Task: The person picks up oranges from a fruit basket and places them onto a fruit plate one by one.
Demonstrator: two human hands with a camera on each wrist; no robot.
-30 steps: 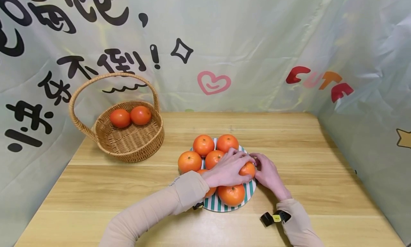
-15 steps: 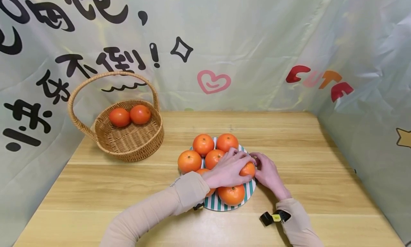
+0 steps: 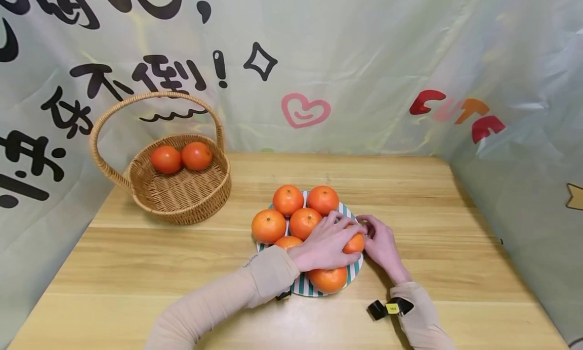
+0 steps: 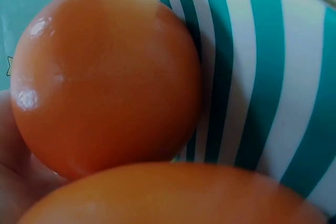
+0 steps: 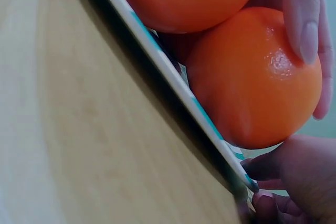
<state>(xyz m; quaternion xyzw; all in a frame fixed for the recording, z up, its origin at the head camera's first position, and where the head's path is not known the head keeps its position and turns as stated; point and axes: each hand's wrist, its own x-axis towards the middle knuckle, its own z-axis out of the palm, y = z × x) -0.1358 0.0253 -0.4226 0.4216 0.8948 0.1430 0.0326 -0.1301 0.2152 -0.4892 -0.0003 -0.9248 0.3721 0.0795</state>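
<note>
Several oranges lie on a round plate [image 3: 304,285] with teal and white stripes. My left hand [image 3: 325,244] reaches over the plate and grips the orange [image 3: 354,243] at its right side, fingers over the top and thumb at the near side. In the right wrist view, fingers of that hand [image 5: 303,30] curve down over the orange [image 5: 254,80]. My right hand [image 3: 381,243] is at the plate's right edge; the right wrist view has its thumb and fingers [image 5: 265,166] pinching the rim, just below the held orange. Another orange [image 3: 328,279] sits in front of the left hand.
A wicker basket [image 3: 196,211] with a tall handle stands at the back left, holding two red-orange round fruits [image 3: 197,156]. The wooden table [image 3: 150,269] ends at printed cloth walls [image 3: 364,61] behind and at both sides.
My left hand has shifted slightly to the right and nearer together with the orange. The right hand stays at the plate's edge. The head view has tilted a little.
</note>
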